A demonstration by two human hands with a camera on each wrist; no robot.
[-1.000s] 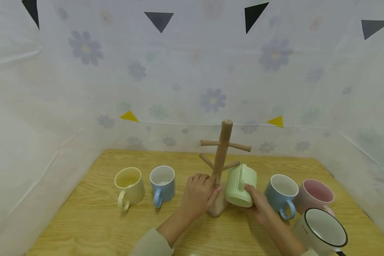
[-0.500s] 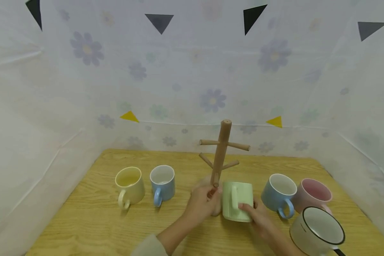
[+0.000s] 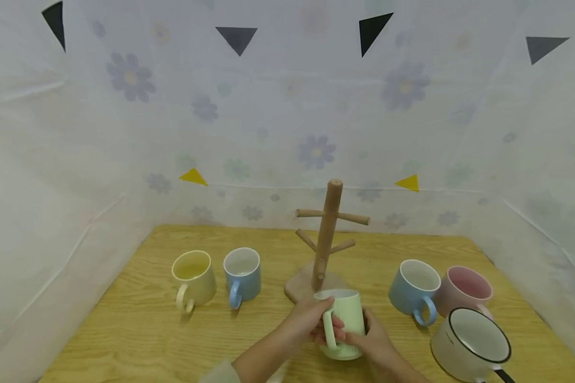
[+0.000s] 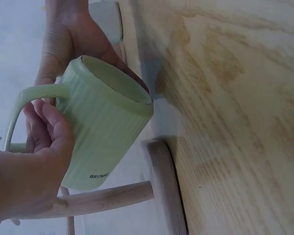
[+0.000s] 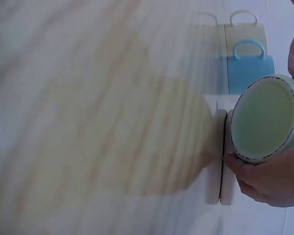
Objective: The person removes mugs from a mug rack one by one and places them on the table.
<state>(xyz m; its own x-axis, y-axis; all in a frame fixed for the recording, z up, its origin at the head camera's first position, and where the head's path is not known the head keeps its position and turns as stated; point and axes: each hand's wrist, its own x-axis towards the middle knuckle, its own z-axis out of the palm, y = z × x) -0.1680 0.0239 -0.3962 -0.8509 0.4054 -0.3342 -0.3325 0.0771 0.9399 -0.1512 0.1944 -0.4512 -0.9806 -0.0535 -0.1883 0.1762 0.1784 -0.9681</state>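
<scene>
A pale green ribbed mug is held by both hands in front of the wooden mug tree, its rim toward the top of the head view. My left hand has its fingers curled in at the handle. On the other side, my right hand grips the mug's body low down. The right wrist view shows the mug's underside, lifted off the table. Several bare pegs stick out from the post of the mug tree.
To the left stand a yellow mug and a blue mug. Another blue mug, a pink mug and a white pot with a black rim stand at right. A patterned curtain hangs behind the table.
The green mug has come down and toward me, away from the mug tree, and turned more upright. My left hand has left the mug tree and taken hold at the handle.
</scene>
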